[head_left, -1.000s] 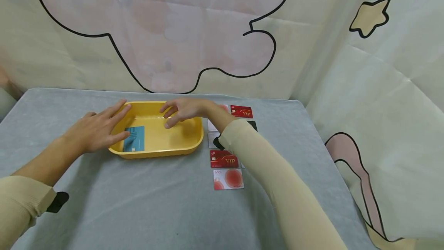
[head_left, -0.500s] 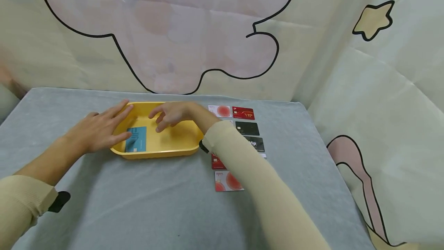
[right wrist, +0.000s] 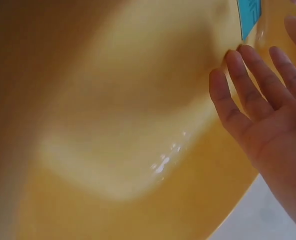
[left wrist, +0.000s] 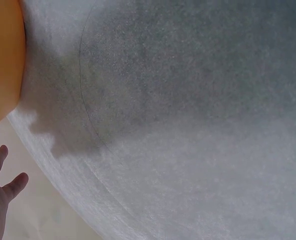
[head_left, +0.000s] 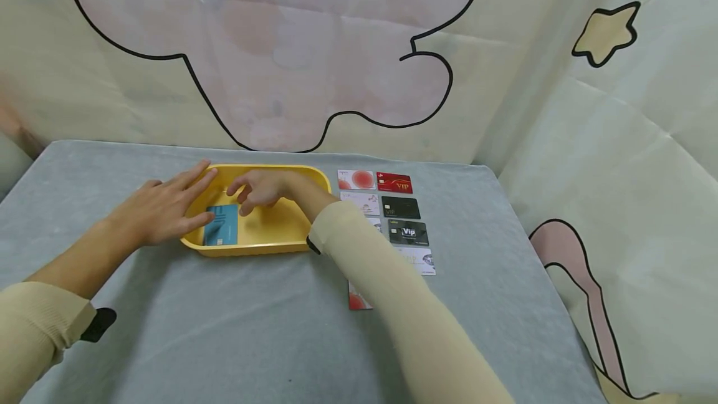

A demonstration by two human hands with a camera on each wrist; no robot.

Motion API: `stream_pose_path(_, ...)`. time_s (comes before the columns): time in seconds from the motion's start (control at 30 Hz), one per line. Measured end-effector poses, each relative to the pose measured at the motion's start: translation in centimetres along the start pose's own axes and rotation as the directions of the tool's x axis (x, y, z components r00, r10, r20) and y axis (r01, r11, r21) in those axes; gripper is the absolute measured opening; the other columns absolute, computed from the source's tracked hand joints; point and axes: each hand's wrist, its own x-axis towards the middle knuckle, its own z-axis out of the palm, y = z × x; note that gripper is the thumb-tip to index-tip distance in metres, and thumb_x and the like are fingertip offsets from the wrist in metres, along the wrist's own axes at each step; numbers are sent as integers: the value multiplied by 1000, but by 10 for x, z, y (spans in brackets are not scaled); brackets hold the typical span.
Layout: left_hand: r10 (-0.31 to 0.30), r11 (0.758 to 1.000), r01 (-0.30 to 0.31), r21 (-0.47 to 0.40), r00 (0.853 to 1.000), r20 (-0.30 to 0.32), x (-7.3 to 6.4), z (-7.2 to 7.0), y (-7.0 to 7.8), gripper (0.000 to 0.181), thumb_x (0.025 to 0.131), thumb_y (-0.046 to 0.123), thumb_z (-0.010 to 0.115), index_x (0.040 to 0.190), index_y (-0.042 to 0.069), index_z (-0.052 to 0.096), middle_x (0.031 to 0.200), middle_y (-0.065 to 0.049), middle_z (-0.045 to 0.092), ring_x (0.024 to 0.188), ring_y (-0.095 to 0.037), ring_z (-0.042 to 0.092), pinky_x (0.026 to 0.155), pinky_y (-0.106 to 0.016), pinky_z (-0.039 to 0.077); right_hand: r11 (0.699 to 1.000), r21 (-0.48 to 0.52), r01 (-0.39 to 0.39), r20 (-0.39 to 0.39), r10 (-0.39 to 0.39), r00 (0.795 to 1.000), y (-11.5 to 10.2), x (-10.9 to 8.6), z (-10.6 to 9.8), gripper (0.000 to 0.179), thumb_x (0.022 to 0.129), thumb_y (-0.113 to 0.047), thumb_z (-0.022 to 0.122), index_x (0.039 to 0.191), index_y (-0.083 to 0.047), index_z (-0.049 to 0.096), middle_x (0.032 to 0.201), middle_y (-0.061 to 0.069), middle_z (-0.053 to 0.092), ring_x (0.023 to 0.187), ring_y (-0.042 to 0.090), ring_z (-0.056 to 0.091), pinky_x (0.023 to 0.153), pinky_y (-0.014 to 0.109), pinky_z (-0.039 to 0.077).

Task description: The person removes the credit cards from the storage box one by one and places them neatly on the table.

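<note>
A yellow plastic tray (head_left: pixel 275 248) stands on the cloth-covered table, with a blue card (head_left: pixel 221 226) lying flat in its left end. My left hand (head_left: pixel 162 207) rests at the tray's left side, fingers spread over the rim and thumb near the card. Above the tray's inside my right hand (head_left: pixel 260 191) reaches in from the right, holding nothing, its fingers loosely bent. The right wrist view shows these fingers (right wrist: pixel 252 80) close to the blue card (right wrist: pixel 248 17), apart from it.
Right of the tray lie several cards in two columns, among them a red VIP card (head_left: pixel 395 182), a black card (head_left: pixel 401 207) and a dark Vip card (head_left: pixel 408 232). My right forearm (head_left: pixel 387 285) covers part of them. A printed curtain (head_left: pixel 359 61) hangs behind the table (head_left: pixel 224 329).
My right hand has moved left across the tray towards the blue card, uncovering more of the cards on the right. The left hand has stayed at the tray's left side.
</note>
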Motion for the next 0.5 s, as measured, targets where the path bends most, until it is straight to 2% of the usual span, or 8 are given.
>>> stream_pose_path(0.3, 11, 1000, -11, 0, 1000, -9, -1, 0, -1, 84, 97, 52, 52, 158, 4, 20, 164, -20, 13, 136, -47, 39, 97, -72, 37, 994, -75, -77, 47, 81, 996, -16, 7, 1, 59, 93, -22, 66, 148, -21, 44, 148, -3, 49, 125, 12, 49, 99, 35, 48)
stream_pose_path(0.5, 24, 1000, -24, 4, 1000, -16, -2, 0, -1, 84, 97, 53, 51, 158, 4, 20, 165, -19, 13, 135, -47, 41, 96, -71, 37, 988, -88, -127, 63, 133, 989, -23, 10, -1, 61, 93, -26, 67, 149, -24, 44, 147, -9, 49, 125, 9, 49, 100, 36, 46)
